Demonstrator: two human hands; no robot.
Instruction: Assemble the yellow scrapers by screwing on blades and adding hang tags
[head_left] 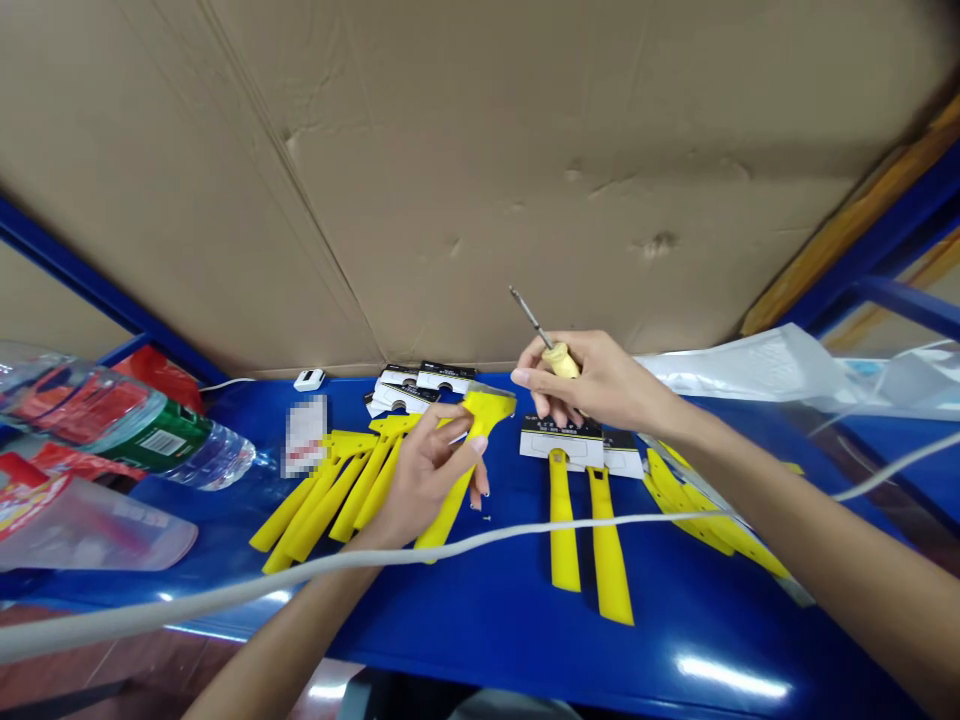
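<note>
My left hand (431, 465) is closed around the handle of a yellow scraper (450, 500), whose wide head with a thin metal blade tilts up and to the right. Held in my right hand (592, 375) is a screwdriver (559, 358) with a pale yellow handle, its metal shaft pointing up and left, apart from the scraper. Under my right hand lie two yellow scrapers with printed card sleeves (559, 445) over their heads. Several bare yellow scrapers (319, 500) lie in a row left of my left hand. A tiny screw (487, 518) rests near my left fingertips.
Behind my left hand lie loose black-and-white cards (405, 390). More yellow pieces (694, 505) lie under my right forearm. A water bottle (165, 430) and a translucent container (97, 525) occupy the left. A white cable (510, 530) crosses in front; cardboard (480, 180) stands behind.
</note>
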